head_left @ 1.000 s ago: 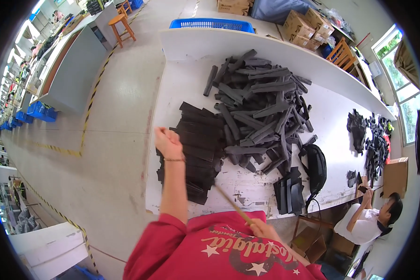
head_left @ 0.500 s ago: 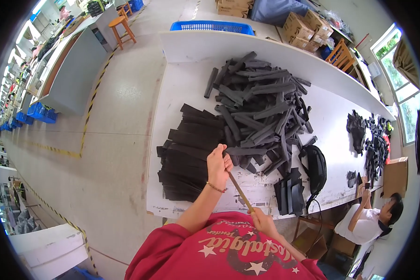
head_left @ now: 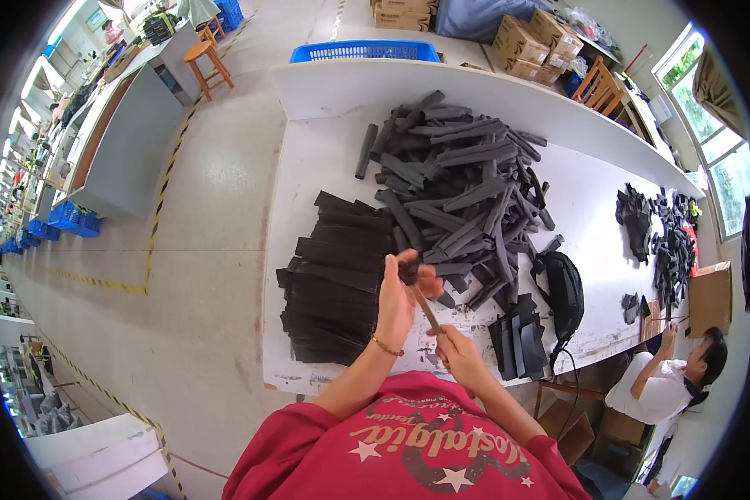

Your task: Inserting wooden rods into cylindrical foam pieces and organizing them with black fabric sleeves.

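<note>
My right hand [head_left: 461, 354] grips the lower end of a thin tan stick [head_left: 427, 310] in front of my chest. At the stick's upper end is a dark bunched piece [head_left: 408, 271]; its kind cannot be made out. Around that piece, my left hand [head_left: 398, 302] has its thumb and fingers apart, the fingers slightly blurred. Flat black strips [head_left: 333, 279] lie overlapping in a stack left of my left hand. Just beyond my hands, rolled dark grey tubes of sheet material [head_left: 467, 183] form a loose heap.
The white table [head_left: 592, 179] has a raised back panel [head_left: 508, 96]. Right of my hands are a few black flat pieces [head_left: 521, 340] and a black bag [head_left: 565, 300] with a cord. A person [head_left: 658, 379] in white works at the right, near more black pieces [head_left: 671, 250].
My left hand has opened from a fist round the stick's upper end, exposing the dark bunched piece. My right hand has moved up slightly with the stick.
</note>
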{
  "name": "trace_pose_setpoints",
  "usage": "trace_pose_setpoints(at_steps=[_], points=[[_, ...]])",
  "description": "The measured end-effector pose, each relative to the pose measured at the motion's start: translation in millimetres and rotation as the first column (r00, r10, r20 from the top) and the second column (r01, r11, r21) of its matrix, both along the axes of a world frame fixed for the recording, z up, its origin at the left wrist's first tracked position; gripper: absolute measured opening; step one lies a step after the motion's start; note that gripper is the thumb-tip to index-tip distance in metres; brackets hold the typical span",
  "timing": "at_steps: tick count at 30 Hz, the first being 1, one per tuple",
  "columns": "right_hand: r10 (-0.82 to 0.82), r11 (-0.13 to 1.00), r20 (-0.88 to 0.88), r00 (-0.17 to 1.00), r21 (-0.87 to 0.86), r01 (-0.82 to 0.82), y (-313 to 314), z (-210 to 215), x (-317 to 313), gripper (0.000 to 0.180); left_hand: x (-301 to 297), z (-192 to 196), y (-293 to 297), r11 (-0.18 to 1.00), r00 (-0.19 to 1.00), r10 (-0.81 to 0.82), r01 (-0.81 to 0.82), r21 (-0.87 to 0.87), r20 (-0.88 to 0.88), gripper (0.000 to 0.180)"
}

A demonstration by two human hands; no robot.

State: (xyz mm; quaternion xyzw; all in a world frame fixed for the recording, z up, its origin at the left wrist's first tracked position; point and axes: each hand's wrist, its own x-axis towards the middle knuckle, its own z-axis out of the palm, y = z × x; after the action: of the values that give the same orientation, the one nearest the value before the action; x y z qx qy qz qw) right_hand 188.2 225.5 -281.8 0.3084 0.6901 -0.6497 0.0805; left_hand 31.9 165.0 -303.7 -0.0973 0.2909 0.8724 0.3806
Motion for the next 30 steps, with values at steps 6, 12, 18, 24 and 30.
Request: trace_pose_setpoints(at_steps=[6, 12, 18, 24, 30], points=[[0.002, 0.940, -0.063, 0.998, 0.341, 0.020, 3, -4, -14, 0.019, -27, -9, -41, 0.651, 0.042, -0.299, -0.722, -0.236, -0.953, 0.024], [0.076, 0.822, -0.071, 0.995, 0.569, -0.022, -5, -11, -18, 0.017, -36, -20, -40, 0.639, -0.192, -0.523, -0.733, -0.233, -0.830, 0.019], [0.093, 0.779, -0.042, 0.995, 0.625, -0.046, -2, -17, -13, 0.018, -42, -28, -35, 0.655, -0.274, -0.584, -0.716, -0.244, -0.764, 0.016], [0.115, 0.809, 0.002, 0.993, 0.580, -0.094, -8, -8, -6, 0.017, -44, -42, -26, 0.560, -0.137, -0.604, -0.774, -0.296, -0.785, 0.013], [-0.005, 0.926, -0.075, 0.997, 0.376, 0.033, -4, -3, -7, 0.016, -8, -41, -13, 0.810, 0.952, 0.009, -0.187, -0.557, -0.306, 0.020]])
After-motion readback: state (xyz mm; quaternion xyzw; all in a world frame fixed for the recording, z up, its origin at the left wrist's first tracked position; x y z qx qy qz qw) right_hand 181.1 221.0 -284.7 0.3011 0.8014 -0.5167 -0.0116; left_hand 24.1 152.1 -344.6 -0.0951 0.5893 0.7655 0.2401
